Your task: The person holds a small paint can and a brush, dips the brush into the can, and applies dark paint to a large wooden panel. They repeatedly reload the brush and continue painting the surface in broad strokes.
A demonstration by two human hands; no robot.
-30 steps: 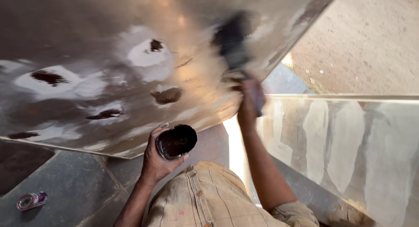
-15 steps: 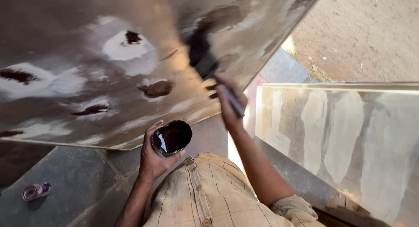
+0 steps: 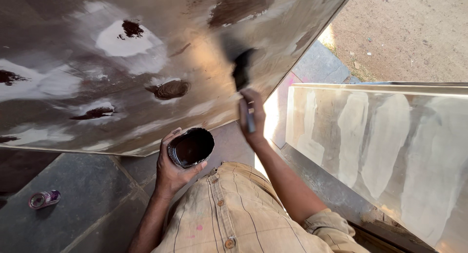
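My left hand (image 3: 173,171) holds a small round cup (image 3: 191,147) of dark brown paint, low in front of my chest. My right hand (image 3: 253,114) grips a paintbrush (image 3: 242,75) by its handle, bristles up and blurred, touching a large slanted metal sheet (image 3: 58,48). The sheet is shiny with white patches and several dark brown paint spots (image 3: 170,89). A brown smear (image 3: 241,7) lies near its top edge, above the brush.
A second shiny metal panel (image 3: 380,146) with pale streaks stands to my right. A small can (image 3: 44,199) lies on the grey stone floor at lower left. Sandy ground (image 3: 409,34) is at upper right. My tan shirt fills the bottom.
My right hand has swept the brush down and leftwards across the sheet, leaving a brown smear near the top edge. The cup in my left hand has stayed roughly in place.
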